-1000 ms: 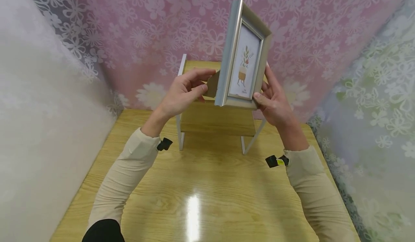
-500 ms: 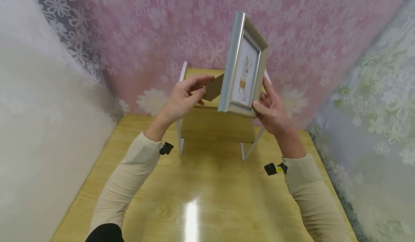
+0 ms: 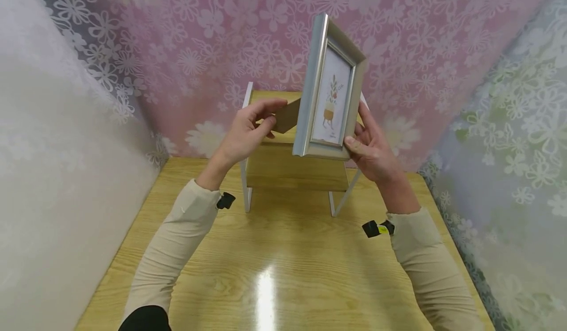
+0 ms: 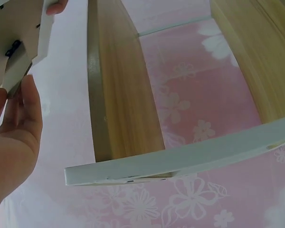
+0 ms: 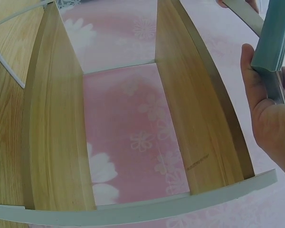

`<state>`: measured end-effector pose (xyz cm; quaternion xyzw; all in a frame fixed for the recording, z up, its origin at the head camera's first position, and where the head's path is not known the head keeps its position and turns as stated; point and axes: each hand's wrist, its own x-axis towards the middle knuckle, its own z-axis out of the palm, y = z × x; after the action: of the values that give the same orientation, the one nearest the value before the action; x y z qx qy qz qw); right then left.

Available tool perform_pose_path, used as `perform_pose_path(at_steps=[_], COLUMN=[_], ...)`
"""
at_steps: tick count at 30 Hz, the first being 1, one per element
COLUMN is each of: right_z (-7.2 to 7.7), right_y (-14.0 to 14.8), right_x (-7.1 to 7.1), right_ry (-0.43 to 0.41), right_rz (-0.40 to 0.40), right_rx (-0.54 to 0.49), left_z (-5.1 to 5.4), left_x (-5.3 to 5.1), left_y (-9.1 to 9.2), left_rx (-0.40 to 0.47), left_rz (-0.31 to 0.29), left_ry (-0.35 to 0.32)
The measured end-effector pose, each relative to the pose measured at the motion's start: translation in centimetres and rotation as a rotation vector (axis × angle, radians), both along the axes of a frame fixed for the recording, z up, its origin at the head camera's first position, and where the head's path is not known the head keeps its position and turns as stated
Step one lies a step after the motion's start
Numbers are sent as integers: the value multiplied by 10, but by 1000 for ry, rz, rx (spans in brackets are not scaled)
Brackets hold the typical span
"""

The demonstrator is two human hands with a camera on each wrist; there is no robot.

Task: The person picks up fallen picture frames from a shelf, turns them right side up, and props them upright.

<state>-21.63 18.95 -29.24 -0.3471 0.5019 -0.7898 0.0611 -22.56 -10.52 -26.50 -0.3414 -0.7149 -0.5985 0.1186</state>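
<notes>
A picture frame (image 3: 330,94) with a silver-grey border and a potted-plant print is held up over a small shelf, its front angled to the right. My right hand (image 3: 374,151) grips its lower right edge, thumb on the front. Behind the frame, its stand leg (image 3: 288,116) sticks out to the left, a flat brown flap. My left hand (image 3: 248,131) pinches the end of that flap between thumb and fingers. In the left wrist view, the stand leg (image 4: 16,71) joins the frame's back at a dark hinge (image 4: 13,48).
The two-tier shelf (image 3: 297,166) with wooden boards and white metal legs stands on the wood-grain table (image 3: 292,272), close to the pink flowered backdrop (image 3: 199,40). Pale flowered curtains (image 3: 514,139) hang at both sides. A strip of light reflects off the table.
The stand leg shows farther out from the frame's back, as my left hand has shifted slightly left with it. The frame sits a little lower in view; my right hand keeps its grip.
</notes>
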Motion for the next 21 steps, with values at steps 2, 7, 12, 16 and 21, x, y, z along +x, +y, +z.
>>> perform_pose_path(at_steps=[2,7,12,16,21], right_z=[1,2,3,6,9], right_y=[-1,-3,-2,-2,-2], right_x=[0,1,2,4,6], right_ry=[0,0,-9,-14,-8], right_rz=[-1,-12,-24,-69,-103], right_rx=[3,7,24,71,103], left_z=[-1,-4,-1,4,7], left_x=[1,3,5,11,15], left_y=[0,1,4,6,9], left_rx=[-9,-14,-31,-64,-20], left_rz=[30,121,186,183,114], left_ry=[24,165,380,440,348])
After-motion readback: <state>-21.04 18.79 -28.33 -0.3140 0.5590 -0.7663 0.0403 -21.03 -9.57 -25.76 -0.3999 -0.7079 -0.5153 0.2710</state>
